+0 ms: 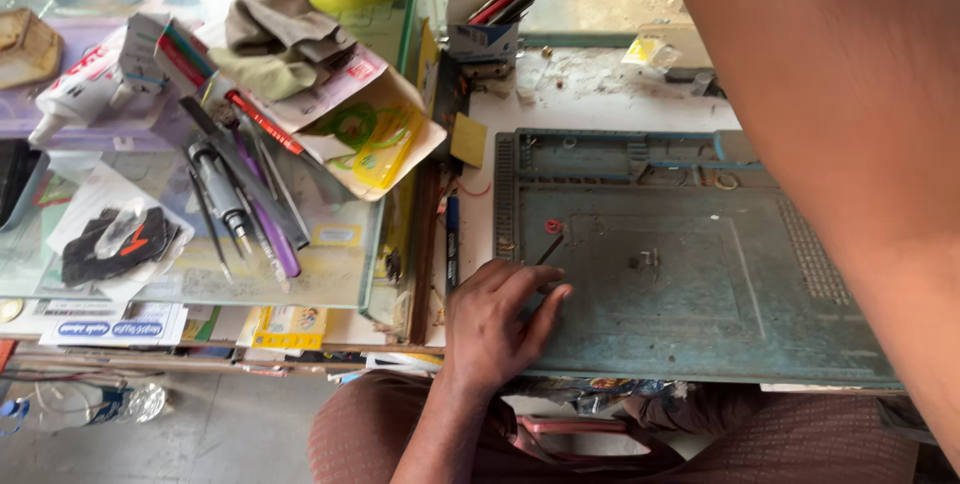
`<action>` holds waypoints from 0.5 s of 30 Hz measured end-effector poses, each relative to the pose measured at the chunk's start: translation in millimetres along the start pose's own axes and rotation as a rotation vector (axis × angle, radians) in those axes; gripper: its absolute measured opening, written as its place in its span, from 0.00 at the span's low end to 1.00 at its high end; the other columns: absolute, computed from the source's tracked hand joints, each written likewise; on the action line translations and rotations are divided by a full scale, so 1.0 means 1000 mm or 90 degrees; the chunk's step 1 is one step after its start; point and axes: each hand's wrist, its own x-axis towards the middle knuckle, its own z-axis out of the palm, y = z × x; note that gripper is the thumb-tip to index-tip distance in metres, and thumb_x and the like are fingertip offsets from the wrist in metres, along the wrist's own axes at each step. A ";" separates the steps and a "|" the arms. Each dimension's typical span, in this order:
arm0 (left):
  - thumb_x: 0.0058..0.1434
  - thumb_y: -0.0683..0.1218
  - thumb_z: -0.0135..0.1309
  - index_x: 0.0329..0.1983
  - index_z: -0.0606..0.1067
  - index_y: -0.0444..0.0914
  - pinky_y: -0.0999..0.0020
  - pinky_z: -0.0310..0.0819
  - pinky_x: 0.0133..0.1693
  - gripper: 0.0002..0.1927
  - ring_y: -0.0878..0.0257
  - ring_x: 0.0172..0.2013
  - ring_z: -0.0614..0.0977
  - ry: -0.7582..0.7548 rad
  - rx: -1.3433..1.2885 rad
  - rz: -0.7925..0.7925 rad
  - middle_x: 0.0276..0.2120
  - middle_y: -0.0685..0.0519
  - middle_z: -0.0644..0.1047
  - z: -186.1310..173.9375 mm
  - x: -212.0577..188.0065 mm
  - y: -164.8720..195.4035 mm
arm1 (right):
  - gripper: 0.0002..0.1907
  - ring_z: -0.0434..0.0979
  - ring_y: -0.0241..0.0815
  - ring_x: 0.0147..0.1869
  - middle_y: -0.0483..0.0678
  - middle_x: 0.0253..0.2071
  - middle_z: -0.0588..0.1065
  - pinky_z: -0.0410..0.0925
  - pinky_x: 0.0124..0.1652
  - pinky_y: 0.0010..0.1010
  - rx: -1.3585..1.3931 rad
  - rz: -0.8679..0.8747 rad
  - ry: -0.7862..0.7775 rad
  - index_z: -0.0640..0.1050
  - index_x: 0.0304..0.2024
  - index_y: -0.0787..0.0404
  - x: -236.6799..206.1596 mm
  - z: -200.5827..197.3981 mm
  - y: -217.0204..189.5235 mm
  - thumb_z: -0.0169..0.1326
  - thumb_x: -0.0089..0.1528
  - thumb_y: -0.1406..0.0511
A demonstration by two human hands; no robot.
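Left hand pinching a thin dark tool on a worn blue-green work mat.

The right arm sweeps across the upper right of the view, its hand out of frame, so whether that hand is spread or closed does not show. The blue-green work mat covers the bench, with a glass-topped counter of scattered pens and tools just beside it on the left. The left hand rests at the mat's near-left edge, fingers narrowed around a thin dark tool whose red-tipped end lies on the mat. A small metal part sits apart, mid-mat. Judging from this, the raised arm could brush and scatter the loose bits along the mat's trays, and the light pinch could let the tool roll off the edge.
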 end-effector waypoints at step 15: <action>0.62 0.47 0.65 0.41 0.80 0.42 0.63 0.76 0.34 0.07 0.58 0.32 0.82 -0.001 -0.015 0.004 0.30 0.56 0.82 0.000 0.003 -0.019 | 0.26 0.80 0.48 0.57 0.49 0.54 0.79 0.74 0.53 0.43 -0.147 0.006 -0.096 0.76 0.56 0.54 0.042 0.017 -0.044 0.69 0.58 0.57</action>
